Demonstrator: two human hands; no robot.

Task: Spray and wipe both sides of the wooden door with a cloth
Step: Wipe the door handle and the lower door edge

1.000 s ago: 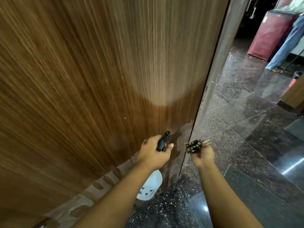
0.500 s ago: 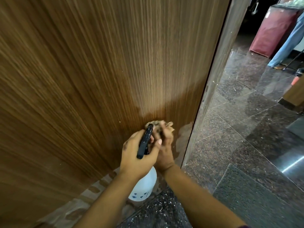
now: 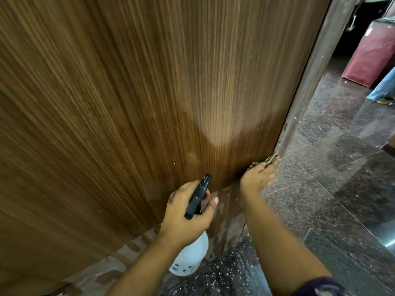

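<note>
The wooden door (image 3: pixel 139 92) fills the left and middle of the head view, its brown grain streaked and a pale sheen low in the middle. My left hand (image 3: pixel 186 212) grips a white spray bottle (image 3: pixel 191 259) by its black trigger head (image 3: pixel 197 195), nozzle pointing at the door's lower part. My right hand (image 3: pixel 257 178) holds a dark patterned cloth (image 3: pixel 270 159) against the door's bottom right corner, beside the door's edge. Most of the cloth is hidden under the fingers.
The door's edge (image 3: pixel 314 67) runs down the right. Polished dark stone floor (image 3: pixel 331 189) spreads to the right. A maroon covered box (image 3: pixel 372 50) stands at the far right, with a person's blue trouser leg (image 3: pixel 384 86) beside it.
My right hand with the cloth went from the door's edge to the door face above the bottle, then swept right and down to the bottom corner. My left hand kept its hold on the bottle.
</note>
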